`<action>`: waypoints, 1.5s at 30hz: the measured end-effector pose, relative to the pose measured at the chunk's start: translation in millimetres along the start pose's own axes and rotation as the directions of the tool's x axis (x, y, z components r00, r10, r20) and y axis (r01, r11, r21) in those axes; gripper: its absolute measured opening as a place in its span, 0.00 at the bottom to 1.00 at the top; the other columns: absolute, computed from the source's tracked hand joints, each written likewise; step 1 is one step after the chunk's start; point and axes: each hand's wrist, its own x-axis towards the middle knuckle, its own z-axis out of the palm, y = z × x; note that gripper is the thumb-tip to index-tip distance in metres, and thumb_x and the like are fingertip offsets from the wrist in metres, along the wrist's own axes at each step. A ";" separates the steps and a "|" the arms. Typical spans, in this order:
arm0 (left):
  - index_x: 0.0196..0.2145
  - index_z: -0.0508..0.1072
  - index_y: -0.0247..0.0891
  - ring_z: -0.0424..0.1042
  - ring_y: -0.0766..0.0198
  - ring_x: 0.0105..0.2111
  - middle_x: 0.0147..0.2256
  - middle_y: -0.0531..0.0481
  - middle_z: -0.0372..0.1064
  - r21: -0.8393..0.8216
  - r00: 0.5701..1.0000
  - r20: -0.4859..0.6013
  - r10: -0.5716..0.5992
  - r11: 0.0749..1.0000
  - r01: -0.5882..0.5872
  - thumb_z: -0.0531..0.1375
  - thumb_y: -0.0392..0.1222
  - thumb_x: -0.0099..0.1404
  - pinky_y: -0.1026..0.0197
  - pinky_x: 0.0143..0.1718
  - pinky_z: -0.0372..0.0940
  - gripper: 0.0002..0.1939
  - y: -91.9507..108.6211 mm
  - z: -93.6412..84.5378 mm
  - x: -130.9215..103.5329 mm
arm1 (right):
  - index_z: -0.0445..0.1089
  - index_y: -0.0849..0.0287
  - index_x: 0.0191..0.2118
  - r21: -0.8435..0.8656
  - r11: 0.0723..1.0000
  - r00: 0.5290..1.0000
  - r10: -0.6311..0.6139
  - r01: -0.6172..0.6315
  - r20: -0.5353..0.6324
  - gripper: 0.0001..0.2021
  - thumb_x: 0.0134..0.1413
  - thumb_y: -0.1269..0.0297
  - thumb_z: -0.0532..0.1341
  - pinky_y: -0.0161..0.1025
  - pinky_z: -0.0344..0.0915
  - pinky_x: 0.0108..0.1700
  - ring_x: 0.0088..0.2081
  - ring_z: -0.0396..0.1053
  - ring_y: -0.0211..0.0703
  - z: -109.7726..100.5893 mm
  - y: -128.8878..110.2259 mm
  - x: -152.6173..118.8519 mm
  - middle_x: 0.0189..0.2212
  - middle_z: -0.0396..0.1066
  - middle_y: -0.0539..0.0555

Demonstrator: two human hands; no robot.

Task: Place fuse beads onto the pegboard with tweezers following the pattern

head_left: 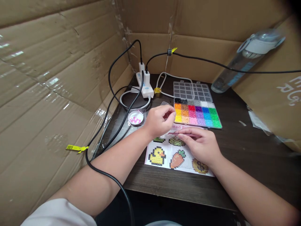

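Note:
My right hand (202, 142) grips slim pinkish tweezers (186, 135) between thumb and fingers, with the tip pointing left. My left hand (160, 121) hovers just left of that tip, its fingers curled and thumb drawn in; whatever it may hold is hidden. Under both hands lies a printed bead pattern sheet (162, 171), showing a duck, a carrot and other pixel pictures. A whitish, partly hidden patch (166, 136) shows below my left fingers. Behind the hands, an open bead box (221, 125) carries small beads sorted by colour.
Left of my left hand, a white dish (135, 112) with pink and white beads rests on a clear grid. A power strip (147, 89), a small yellow cup (157, 91) and a clear bottle (244, 62) stand farther back. Black cable (113, 178) crosses over my left forearm; cardboard walls surround the table.

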 end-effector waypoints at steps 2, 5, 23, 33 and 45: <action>0.28 0.73 0.36 0.67 0.70 0.23 0.25 0.53 0.72 0.002 1.000 0.001 0.007 1.000 -0.007 0.58 0.32 0.60 0.65 0.27 0.62 0.05 0.1 -0.4 0.1 | 0.79 0.57 0.31 0.005 1.000 1.000 -0.003 0.003 0.006 0.04 0.51 0.65 0.66 0.41 0.77 0.35 0.32 0.78 0.46 0.0 0.0 0.4 0.31 0.80 0.54; 0.28 0.73 0.36 0.67 0.70 0.23 0.24 0.53 0.72 0.000 1.000 0.003 0.004 1.000 -0.004 0.59 0.32 0.60 0.65 0.27 0.62 0.05 -0.4 -0.8 0.1 | 0.79 0.56 0.32 0.012 1.000 1.000 -0.020 0.020 0.001 0.04 0.52 0.65 0.66 0.42 0.77 0.37 0.32 0.78 0.45 1.1 1.0 1.0 0.31 0.80 0.53; 0.28 0.72 0.37 0.66 0.69 0.24 0.24 0.53 0.71 0.003 1.000 0.007 -0.008 1.000 0.008 0.59 0.34 0.61 0.65 0.27 0.62 0.05 -1.0 -0.3 0.6 | 0.79 0.55 0.32 0.026 0.999 1.000 -0.021 0.021 0.003 0.04 0.52 0.64 0.66 0.44 0.77 0.39 0.34 0.78 0.45 2.2 3.2 2.6 0.32 0.80 0.53; 0.28 0.73 0.36 0.67 0.70 0.24 0.24 0.53 0.71 -0.003 1.000 0.007 -0.009 1.000 0.009 0.59 0.34 0.61 0.65 0.27 0.62 0.05 -1.0 -0.4 0.4 | 0.79 0.56 0.32 0.042 0.999 1.000 -0.011 0.011 -0.003 0.04 0.51 0.64 0.66 0.43 0.76 0.38 0.32 0.78 0.45 3.2 5.2 2.3 0.31 0.80 0.53; 0.28 0.73 0.37 0.67 0.70 0.23 0.24 0.53 0.71 0.000 1.000 0.003 0.003 1.000 -0.003 0.58 0.34 0.61 0.65 0.26 0.62 0.05 -1.0 -0.1 0.4 | 0.79 0.55 0.31 0.044 0.999 1.000 0.002 -0.002 0.004 0.04 0.51 0.64 0.66 0.43 0.77 0.37 0.32 0.78 0.45 2.5 4.3 2.1 0.30 0.80 0.53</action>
